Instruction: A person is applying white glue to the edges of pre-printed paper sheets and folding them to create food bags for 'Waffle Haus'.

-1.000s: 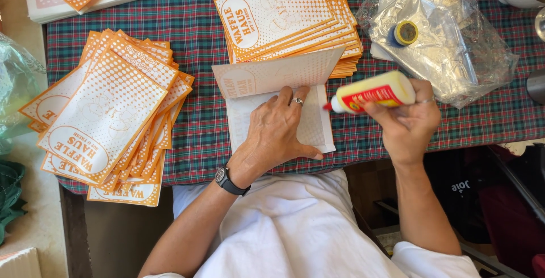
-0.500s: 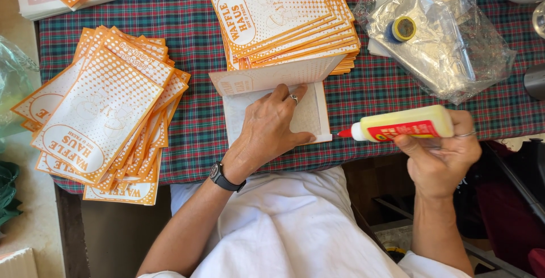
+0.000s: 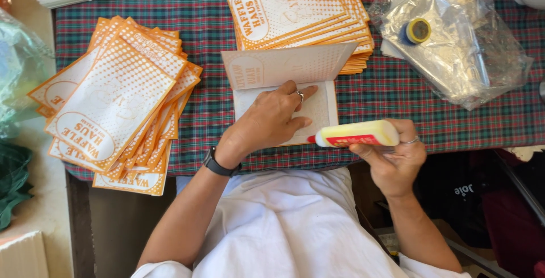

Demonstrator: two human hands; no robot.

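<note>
Left hand lies spread flat, pressing the white paper bag with its flap open at the table's near middle; right hand grips a yellow glue bottle beside it; orange-printed stacks left and far, unclear which are finished.

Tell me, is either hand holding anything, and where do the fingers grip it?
The right hand holds a yellow glue bottle around its rear body, red tip pointing left. The left hand holds nothing; it presses flat on a folded paper bag.
</note>
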